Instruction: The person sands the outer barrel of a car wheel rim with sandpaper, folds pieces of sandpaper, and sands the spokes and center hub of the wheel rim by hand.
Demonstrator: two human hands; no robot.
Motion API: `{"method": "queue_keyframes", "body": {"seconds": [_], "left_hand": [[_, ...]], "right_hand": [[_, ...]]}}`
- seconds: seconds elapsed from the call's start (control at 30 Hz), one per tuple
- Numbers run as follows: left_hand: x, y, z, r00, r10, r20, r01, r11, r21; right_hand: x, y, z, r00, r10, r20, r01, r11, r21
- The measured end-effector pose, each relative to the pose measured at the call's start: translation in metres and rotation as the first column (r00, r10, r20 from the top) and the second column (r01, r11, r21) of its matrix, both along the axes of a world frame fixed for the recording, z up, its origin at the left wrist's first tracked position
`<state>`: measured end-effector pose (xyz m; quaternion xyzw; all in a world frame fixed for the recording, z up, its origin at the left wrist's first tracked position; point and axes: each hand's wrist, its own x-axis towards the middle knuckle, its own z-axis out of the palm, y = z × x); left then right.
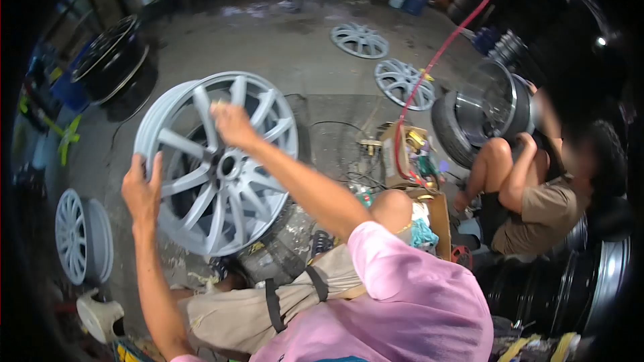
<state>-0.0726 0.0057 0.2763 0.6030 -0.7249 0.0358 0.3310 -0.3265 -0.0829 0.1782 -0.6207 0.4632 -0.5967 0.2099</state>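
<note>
A large pale grey multi-spoke wheel rim stands tilted in front of me, over a dark tyre near my feet. My left hand is at the rim's left outer edge, thumb apart from the fingers, gripping its barrel. Over the upper spokes is my right hand, its fingers pinched together near the face of the rim. Whatever those fingers hold, if anything, is too small to make out.
Another grey rim stands at the left. Two flat wheel faces lie on the floor beyond. Right of me are a cardboard box, a red hose and a seated person beside a dark wheel.
</note>
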Motion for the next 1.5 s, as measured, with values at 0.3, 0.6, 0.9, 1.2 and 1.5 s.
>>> {"method": "queue_keyframes", "body": {"seconds": [0.3, 0.6, 0.9, 1.2, 1.5], "left_hand": [[0.0, -0.011, -0.014, 0.997, -0.059, -0.04, 0.056, 0.996, -0.068], [-0.001, -0.01, -0.015, 0.99, -0.094, -0.102, 0.087, 0.994, -0.064], [0.005, -0.016, -0.024, 0.98, -0.135, -0.143, 0.119, 0.986, -0.116], [0.01, -0.016, -0.026, 0.983, -0.128, -0.134, 0.112, 0.986, -0.122], [0.046, -0.005, -0.029, 0.899, 0.023, -0.438, -0.001, 0.999, 0.051]], "right_hand": [[-0.017, 0.011, 0.008, 0.97, 0.183, 0.162, -0.216, 0.952, 0.215], [-0.002, 0.066, -0.057, 0.993, 0.045, 0.109, -0.067, 0.977, 0.202], [-0.009, -0.022, 0.033, 0.939, 0.225, 0.259, -0.275, 0.946, 0.175], [-0.032, 0.066, -0.059, 0.919, 0.277, 0.28, -0.374, 0.834, 0.406], [-0.132, 0.138, -0.134, 0.986, 0.074, 0.152, -0.157, 0.739, 0.655]]}}
